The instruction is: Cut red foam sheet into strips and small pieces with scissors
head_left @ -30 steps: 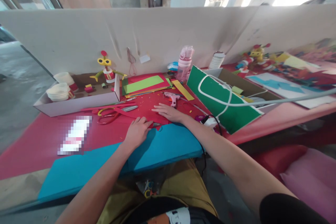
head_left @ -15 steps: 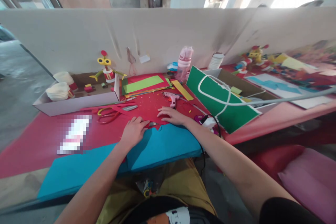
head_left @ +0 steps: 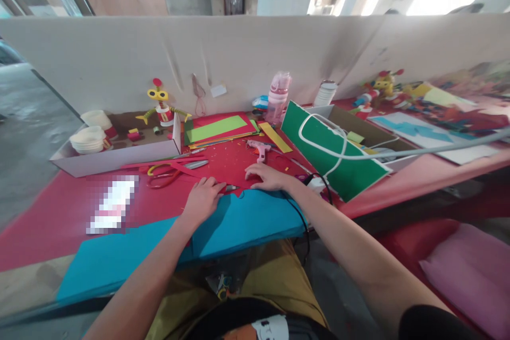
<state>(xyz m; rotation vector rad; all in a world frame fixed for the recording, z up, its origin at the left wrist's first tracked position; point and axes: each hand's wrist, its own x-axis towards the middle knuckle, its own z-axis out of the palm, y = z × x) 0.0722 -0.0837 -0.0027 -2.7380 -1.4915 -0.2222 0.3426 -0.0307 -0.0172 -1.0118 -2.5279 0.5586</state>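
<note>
My left hand [head_left: 202,201] rests at the far edge of the blue foam-like pad [head_left: 247,220], its fingers close together and pressed onto a narrow red paper strip [head_left: 193,171]. A small metallic piece [head_left: 231,188], too small to name, lies just beyond its fingertips. To the right, my right hand [head_left: 268,177] hovers low over the red table cover, with its fingers bent and apart and nothing visible in them. Behind it lies a pink glue gun [head_left: 260,150]. Red-and-yellow-handled scissors [head_left: 165,175] lie left of my left hand.
At the left stands a white box [head_left: 119,158] with paper cups [head_left: 88,139] and a robot figure [head_left: 164,111]. Coloured paper sheets [head_left: 217,128] and a pink bottle [head_left: 279,96] are at the back. A green board [head_left: 334,156] leans on a box at right, with a white cable [head_left: 422,152] across it.
My right hand has shifted slightly right, and its fingers have curled in more. My left hand stays nearly in place on the red strip.
</note>
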